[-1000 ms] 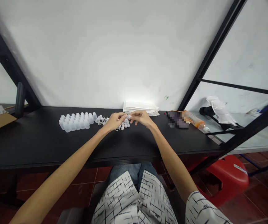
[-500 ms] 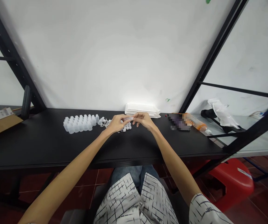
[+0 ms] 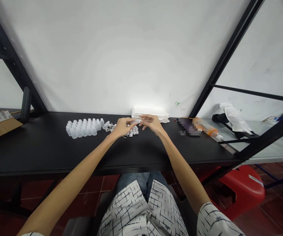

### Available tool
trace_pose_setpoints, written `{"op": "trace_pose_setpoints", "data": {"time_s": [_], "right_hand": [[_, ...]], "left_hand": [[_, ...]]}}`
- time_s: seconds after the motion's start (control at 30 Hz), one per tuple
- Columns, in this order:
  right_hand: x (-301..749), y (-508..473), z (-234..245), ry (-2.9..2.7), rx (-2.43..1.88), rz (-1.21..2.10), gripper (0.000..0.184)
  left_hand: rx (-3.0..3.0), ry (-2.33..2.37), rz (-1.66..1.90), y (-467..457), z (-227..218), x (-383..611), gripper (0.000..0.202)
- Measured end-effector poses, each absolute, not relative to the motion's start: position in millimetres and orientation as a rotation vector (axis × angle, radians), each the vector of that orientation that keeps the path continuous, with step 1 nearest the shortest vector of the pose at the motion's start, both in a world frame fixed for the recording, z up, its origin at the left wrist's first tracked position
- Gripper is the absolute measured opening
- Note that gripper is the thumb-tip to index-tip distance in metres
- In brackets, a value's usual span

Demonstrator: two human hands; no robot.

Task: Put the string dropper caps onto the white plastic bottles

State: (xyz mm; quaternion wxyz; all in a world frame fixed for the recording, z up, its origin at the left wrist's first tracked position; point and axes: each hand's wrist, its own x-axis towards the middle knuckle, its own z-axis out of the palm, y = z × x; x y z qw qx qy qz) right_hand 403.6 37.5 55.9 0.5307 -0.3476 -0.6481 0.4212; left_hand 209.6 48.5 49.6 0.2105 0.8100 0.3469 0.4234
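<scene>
The left hand (image 3: 121, 127) had lifted slightly, its grip clenched on a small translucent plastic bottle (image 3: 136, 121) above the black table (image 3: 45, 154), while the right hand (image 3: 152, 124) touched the bottle's far end, just above a cluster of small white caps (image 3: 133, 131).

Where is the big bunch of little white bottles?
In the head view, the white plastic bottles stand in a tight cluster on the black table, just left of the person's left hand.

One left hand (image 3: 122, 127), one right hand (image 3: 152, 124), one clear bottle (image 3: 136, 121), one red stool (image 3: 242, 186).
</scene>
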Motion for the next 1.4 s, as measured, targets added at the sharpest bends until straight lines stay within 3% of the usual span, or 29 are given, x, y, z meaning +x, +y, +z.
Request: {"op": "trace_pose_setpoints", "data": {"time_s": [1.4], "right_hand": [[403, 38, 54, -1.553, -0.809, 1.056, 0.035]], "left_hand": [[2.574, 1.004, 1.359, 46, 47, 214, 0.03]]}}
